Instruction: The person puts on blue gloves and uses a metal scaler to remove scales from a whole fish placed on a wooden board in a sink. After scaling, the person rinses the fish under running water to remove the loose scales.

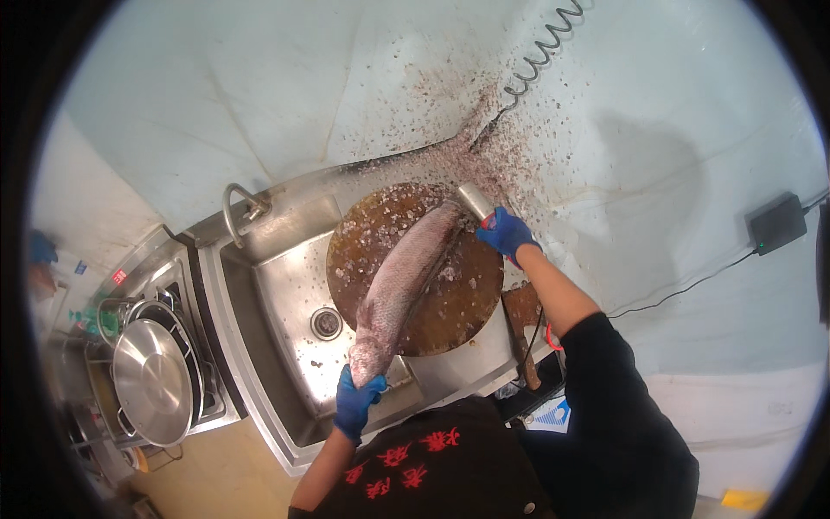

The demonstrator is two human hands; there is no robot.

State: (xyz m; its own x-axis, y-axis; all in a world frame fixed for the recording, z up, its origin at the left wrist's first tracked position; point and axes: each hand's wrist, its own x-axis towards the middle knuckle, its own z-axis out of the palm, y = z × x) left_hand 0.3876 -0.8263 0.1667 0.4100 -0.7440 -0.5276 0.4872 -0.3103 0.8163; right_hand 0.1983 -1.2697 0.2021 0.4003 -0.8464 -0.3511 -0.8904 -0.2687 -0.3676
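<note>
A large whole fish [405, 266] lies diagonally across a round wooden chopping block [470, 305] strewn with loose scales. Its head hangs past the block's near edge, over the sink. My left hand [356, 399], in a blue glove, grips the fish by the head. At the tail end, my blue-gloved right hand [508, 232] is closed around a handheld fish scaler [475, 200] with a silvery cylindrical head. The scaler's head is close to the tail; whether it touches cannot be made out. The fingers partly hide its handle.
Under the block is a stainless steel sink [285, 279] with a faucet [237, 207]. A cleaver [522, 324] lies right of the block. Metal pans [154, 383] stand on the left. A coiled cable [541, 55] hangs by the scale-spattered wall, and a black power adapter [776, 224] is at right.
</note>
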